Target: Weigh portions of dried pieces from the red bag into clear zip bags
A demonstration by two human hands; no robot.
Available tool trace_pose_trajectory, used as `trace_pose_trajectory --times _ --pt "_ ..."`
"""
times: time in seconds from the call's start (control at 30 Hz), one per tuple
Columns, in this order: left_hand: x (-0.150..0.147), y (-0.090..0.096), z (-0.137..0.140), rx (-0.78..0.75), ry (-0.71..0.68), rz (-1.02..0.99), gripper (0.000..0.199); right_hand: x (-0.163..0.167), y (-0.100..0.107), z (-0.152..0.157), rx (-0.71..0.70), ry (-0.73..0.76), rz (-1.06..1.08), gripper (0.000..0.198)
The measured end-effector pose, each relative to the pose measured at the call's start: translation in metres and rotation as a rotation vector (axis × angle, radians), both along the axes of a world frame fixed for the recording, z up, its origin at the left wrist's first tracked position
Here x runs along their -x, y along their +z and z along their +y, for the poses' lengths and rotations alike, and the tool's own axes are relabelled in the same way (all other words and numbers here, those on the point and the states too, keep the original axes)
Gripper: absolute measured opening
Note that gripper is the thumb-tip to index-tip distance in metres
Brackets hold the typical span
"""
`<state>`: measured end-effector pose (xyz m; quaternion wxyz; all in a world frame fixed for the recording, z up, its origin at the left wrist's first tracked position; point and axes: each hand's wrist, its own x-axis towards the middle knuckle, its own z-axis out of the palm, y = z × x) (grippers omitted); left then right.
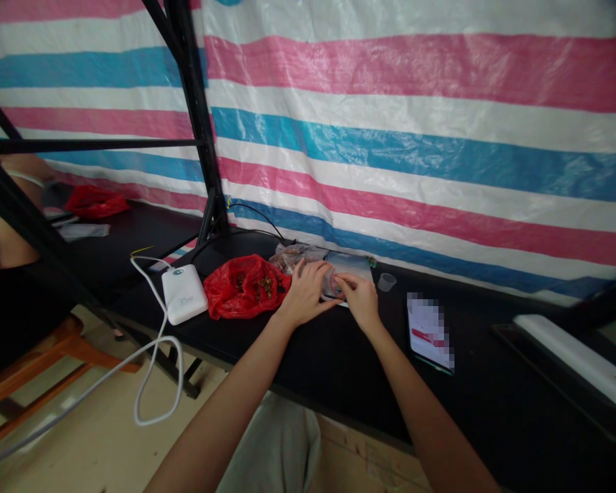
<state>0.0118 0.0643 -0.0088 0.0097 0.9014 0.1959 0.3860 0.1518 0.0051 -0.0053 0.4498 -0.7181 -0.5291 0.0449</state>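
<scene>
My left hand (308, 294) curls around the side of a small clear plastic bag (329, 282) on the black table. At the bag's right side, the fingers of my right hand (361, 298) are pinched together; what is between them is too small to make out. Under and behind the bag lies a flat grey-blue sheet (352, 263). To the left of my left hand sits an open red plastic bag (226, 284) holding many small brown pieces. Just behind it is a crumpled clear bag (293, 256) with brownish contents. A small translucent cup (387, 281) stands right of my right hand.
A white power bank (183, 294) with a white cable (157, 342) lies at the left edge. A phone (430, 332) with a lit screen rests on the right, before a long white device (578, 359). Black frame posts (194, 103) rise at left. Another person's arm (13, 239) is beyond.
</scene>
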Motion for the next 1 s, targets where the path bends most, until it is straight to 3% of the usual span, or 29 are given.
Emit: trace_pose_trajectory --times 0.37,0.57,0.7,1.0 --pt "0.003 0.003 0.001 -0.03 0.055 0.012 0.056 -0.008 -0.012 0.007 -0.04 0.164 0.161 0.025" --pt "0.002 0.003 0.001 -0.014 0.109 0.0 0.052 0.003 0.006 -0.007 -0.148 -0.005 -0.096 0.028" --pt "0.0 0.0 0.003 -0.017 0.086 0.017 0.044 0.011 0.008 -0.01 -0.138 0.083 -0.187 0.029" --pt "-0.002 -0.003 0.005 0.023 0.072 0.06 0.039 0.002 -0.004 0.003 -0.076 0.079 0.078 0.025"
